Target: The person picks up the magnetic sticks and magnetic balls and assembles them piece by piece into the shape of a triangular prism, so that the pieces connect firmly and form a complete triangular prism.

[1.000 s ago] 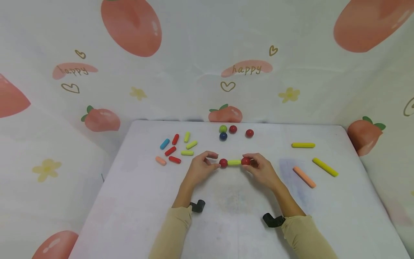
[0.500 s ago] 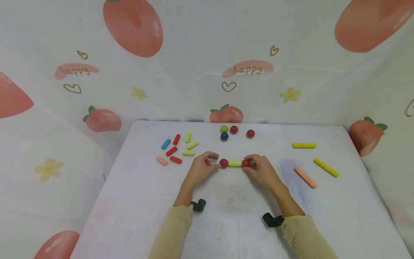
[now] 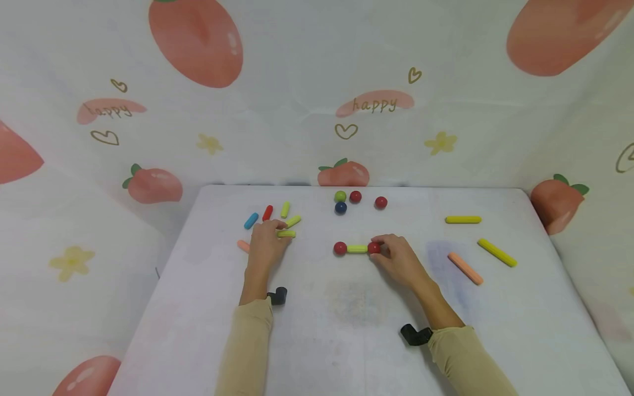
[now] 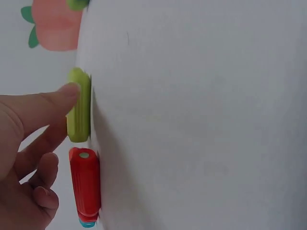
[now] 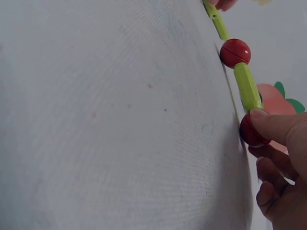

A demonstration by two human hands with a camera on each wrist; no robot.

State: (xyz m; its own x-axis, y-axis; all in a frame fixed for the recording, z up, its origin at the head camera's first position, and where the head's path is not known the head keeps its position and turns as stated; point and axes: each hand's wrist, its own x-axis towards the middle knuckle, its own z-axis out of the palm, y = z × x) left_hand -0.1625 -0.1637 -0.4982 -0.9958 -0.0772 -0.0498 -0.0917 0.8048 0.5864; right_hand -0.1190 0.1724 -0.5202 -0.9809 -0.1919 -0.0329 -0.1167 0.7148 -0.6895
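Note:
In the head view my right hand [image 3: 398, 261] pinches a glossy red ball [image 3: 373, 248] at the right end of a joined piece. A short lime-green rod [image 3: 357, 249] links that ball to a second red ball [image 5: 235, 52]. To the left, my left hand [image 3: 266, 245] is among the short rods. In the left wrist view its thumb and index finger pinch another lime-green rod [image 4: 82, 117], low at the tabletop. A red rod [image 4: 86, 182] lies just beside those fingers. From the head, the left hand hides some rods beneath it.
Around the left hand lie a blue rod [image 3: 251, 221], a pale orange rod [image 3: 243, 246] and more lime-green rods. Green, blue and red balls stand at the back middle. Two long yellow rods [image 3: 463, 219] and a long orange rod [image 3: 465, 268] lie at the right.
My left hand has let go of the left red ball and moved left to the short rods, where it pinches a lime-green one. The right hand stays on its ball.

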